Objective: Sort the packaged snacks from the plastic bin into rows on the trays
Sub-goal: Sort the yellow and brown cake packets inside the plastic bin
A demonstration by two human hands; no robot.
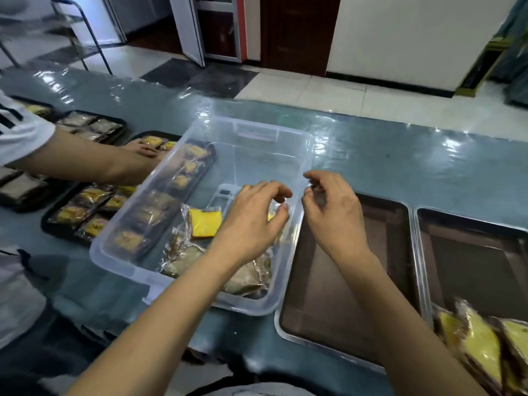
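A clear plastic bin [285, 130] stands in the middle of the table. A few wrapped snacks lie at its near end: a yellow cake slice [204, 222] and brownish packets [245, 277]. My left hand [253, 218] hovers inside the bin above the snacks, fingers curled, holding nothing that I can see. My right hand [334, 212] is over the bin's right rim, fingers curled and apart, empty. A bare metal tray [328, 295] lies right of the bin. A second tray [471, 252] further right holds yellow snack packets [480, 344] at its near end.
Another person's arm [94, 161] reaches across black trays [48, 224] filled with rows of packaged snacks on the left. The table has a glossy blue-grey cover [400, 161]. A tiled floor and a doorway lie beyond the far edge.
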